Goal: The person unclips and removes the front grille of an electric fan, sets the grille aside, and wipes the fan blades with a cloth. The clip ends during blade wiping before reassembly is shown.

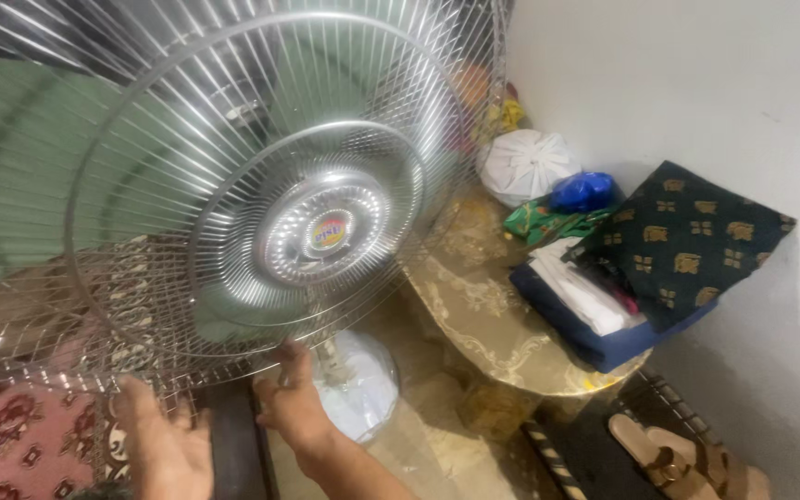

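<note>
a: what's nearest, bottom of the frame?

b: two hands. the left hand [167, 444] is low left, fingers spread wide and blurred, against the lower edge of the fan's wire grille [233, 185]. i can't tell if it grips any wire.

a: and the other?

b: the right hand [291, 393] sits bottom centre, fingertips up at the grille's lower rim, fingers loosely curled. whether it pinches the rim i cannot tell.

a: where's the fan itself?

b: the fan [331, 231] fills the upper left and centre, chrome grille tilted toward the camera, round hub in the middle. its white round base [363, 384] shows just behind the right hand.

a: under the left hand?

b: a red patterned rug [11, 444], bottom left.

a: further back?

b: a round table with a gold cloth [483, 315], centre right. on it a dark blue box [604, 347] of white cloths, a dark green cloth with gold motifs [696, 241] draped over it. behind, near the wall, a white round bundle [525, 165] and a blue bag [583, 192].

a: bottom right?

b: tan sandals [678, 458] on the floor.
</note>
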{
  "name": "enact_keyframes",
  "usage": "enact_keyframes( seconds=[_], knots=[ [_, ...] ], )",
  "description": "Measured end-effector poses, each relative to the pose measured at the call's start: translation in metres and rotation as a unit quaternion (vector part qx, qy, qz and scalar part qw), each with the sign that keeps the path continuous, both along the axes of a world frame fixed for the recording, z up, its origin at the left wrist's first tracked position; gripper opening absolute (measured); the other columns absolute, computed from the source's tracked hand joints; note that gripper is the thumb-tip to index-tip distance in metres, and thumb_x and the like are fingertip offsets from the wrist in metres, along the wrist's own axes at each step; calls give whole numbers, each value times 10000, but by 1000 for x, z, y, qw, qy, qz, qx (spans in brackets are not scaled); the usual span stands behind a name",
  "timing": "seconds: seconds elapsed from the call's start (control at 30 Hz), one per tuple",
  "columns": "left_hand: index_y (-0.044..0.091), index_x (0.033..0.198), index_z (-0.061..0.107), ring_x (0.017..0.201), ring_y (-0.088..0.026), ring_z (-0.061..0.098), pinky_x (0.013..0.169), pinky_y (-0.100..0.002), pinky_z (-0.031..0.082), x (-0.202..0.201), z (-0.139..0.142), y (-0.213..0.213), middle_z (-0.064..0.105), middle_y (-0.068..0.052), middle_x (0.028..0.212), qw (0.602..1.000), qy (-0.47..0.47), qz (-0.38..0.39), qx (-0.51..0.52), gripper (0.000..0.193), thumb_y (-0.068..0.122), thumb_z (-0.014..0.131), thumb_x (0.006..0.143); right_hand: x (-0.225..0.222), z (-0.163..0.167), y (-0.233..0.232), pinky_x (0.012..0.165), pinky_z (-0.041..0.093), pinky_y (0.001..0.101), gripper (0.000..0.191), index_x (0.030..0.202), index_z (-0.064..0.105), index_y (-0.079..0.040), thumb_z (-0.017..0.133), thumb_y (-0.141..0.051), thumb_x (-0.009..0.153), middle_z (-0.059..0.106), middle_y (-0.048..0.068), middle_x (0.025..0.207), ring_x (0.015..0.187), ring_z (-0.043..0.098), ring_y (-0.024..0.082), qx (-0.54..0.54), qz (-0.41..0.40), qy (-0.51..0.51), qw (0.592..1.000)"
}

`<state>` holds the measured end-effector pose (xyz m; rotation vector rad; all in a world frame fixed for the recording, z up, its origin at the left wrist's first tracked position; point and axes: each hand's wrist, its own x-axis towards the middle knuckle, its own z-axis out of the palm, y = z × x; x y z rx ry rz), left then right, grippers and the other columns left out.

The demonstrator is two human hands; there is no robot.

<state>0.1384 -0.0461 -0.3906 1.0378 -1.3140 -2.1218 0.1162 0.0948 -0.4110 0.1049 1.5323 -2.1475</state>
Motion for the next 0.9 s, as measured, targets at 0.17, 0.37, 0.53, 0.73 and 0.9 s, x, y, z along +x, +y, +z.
enact_keyframes(
  seconds=[0.17,0.37,0.53,0.73,0.9],
  knots=[
    [197,1630,-33,1546,-243,250,1194,-537,227,-12,28,74,90,-49,1717,999,15,-34,-34,1029,643,523,888,-6,-3,35,1047,486,385,671,1574,330,-166,573,-240,954,422,5,1605,1391,481,219,19,19,-1,1000],
    [99,1622,182,1596,-317,146,1257,-447,162,-13,51,156,120,-165,1720,947,4,-125,-295,901,545,569,942,-38,18,69,1069,490,373,627,1540,419,-110,581,-230,947,522,98,1547,1351,549,247,-42,-112,34,992],
    [47,1625,184,1576,-461,100,1233,-530,172,-21,80,193,93,-298,1694,854,136,-111,-489,859,460,561,973,-95,50,110,980,540,423,591,1477,470,-5,601,-155,920,592,230,1417,1237,607,349,-11,-174,94,980],
    [47,1581,287,1531,-543,65,1154,-744,91,-56,133,207,111,-321,1658,714,95,-57,-691,826,371,628,902,-162,91,140,1025,514,404,644,1512,390,-30,615,-153,921,527,159,1484,1303,564,294,-45,-214,164,962],
    [85,1551,317,1512,-541,-28,1075,-840,-11,-100,166,209,45,-287,1656,646,15,-60,-761,833,381,669,857,-202,126,172,1090,431,398,696,1549,362,-115,603,-184,900,466,96,1555,1346,504,261,-2,-198,183,963]
  ],
)
